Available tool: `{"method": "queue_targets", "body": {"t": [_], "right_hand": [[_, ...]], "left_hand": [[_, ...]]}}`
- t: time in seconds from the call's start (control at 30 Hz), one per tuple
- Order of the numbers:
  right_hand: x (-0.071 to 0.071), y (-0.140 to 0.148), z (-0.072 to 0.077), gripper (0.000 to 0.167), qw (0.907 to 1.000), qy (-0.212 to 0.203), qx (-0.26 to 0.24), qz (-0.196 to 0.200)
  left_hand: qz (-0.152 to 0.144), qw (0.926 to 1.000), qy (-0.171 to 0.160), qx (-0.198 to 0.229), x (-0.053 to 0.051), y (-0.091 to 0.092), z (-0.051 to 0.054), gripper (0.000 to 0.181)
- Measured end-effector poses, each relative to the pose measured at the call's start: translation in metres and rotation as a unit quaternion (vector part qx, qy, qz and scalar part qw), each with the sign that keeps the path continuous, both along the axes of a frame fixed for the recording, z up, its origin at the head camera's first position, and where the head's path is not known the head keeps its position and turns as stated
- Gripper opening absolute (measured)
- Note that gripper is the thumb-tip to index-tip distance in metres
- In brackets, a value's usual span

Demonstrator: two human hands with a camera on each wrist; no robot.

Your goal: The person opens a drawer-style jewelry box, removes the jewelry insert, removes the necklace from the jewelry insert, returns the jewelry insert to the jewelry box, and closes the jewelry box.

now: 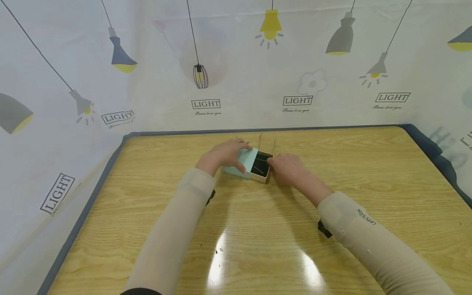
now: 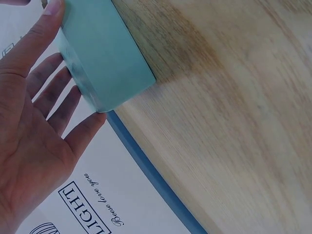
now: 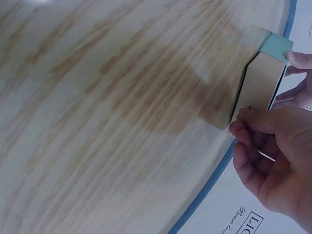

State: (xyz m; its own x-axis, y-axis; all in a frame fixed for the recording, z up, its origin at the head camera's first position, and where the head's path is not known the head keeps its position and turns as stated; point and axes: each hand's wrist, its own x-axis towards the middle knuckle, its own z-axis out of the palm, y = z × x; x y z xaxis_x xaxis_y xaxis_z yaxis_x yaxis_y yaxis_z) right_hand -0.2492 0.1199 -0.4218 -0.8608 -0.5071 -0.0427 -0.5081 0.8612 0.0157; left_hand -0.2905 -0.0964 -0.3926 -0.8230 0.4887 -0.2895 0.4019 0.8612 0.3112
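A small drawer box stands near the back of the table. Its outer sleeve [image 1: 240, 164] is mint green, and a tan cardboard drawer [image 1: 259, 177] with a black inside sticks partly out of the right end. Thin pale lines cross the black inside; what they are cannot be made out. My left hand [image 1: 223, 156] grips the sleeve, thumb on one side and fingers on the other, as the left wrist view also shows with the sleeve [image 2: 105, 53]. The thumb and forefinger of my right hand [image 1: 289, 168] pinch the drawer's outer end, seen with the drawer [image 3: 258, 80] in the right wrist view.
The wood-grain table [image 1: 258, 229] has a blue-grey edge [image 1: 88, 205]. A white cloth [image 1: 250, 82] printed with lamps rises behind it and at both sides. Small dark specks [image 1: 217, 250] lie near the front. Thin dark lines show behind the box.
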Motion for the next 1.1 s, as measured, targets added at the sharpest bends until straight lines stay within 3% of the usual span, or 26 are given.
{"method": "queue_targets", "body": {"t": [1.1], "right_hand": [[0.0012, 0.0077, 0.0016, 0.012, 0.9999, 0.002, -0.005, 0.010]], "left_hand": [[0.005, 1.0000, -0.001, 0.005, -0.0015, -0.0001, -0.0020, 0.082]]}}
